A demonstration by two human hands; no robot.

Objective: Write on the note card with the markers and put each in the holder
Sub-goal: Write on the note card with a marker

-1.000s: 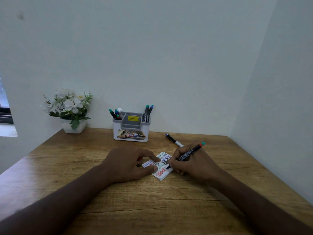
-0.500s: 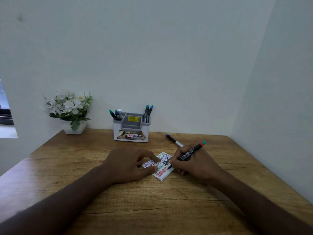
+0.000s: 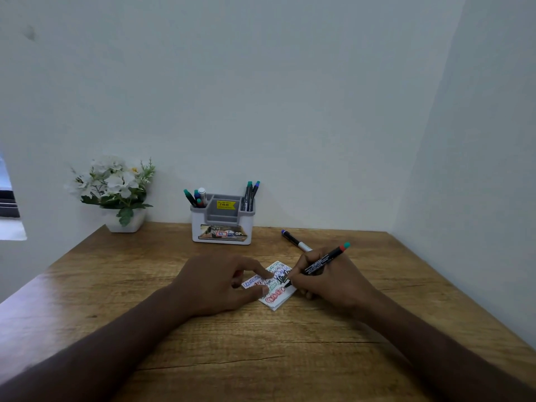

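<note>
From the head view, your left hand [image 3: 220,281] pins the note card [image 3: 278,288] flat on the tabletop [image 3: 145,285] with spread fingertips, while your right hand [image 3: 327,281] pinches the black marker [image 3: 320,264], tip on the card. The card looks light and likely to slide (keep it pinned). Grip the stiff marker mid-barrel when moving it to the holder [image 3: 222,224].

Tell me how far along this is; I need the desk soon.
Several markers already stand in the holder, and the note card carries several colours of scribble. The right hand is writing with a black marker; the left hand steadies the card. One marker lies loose on the desk.
</note>
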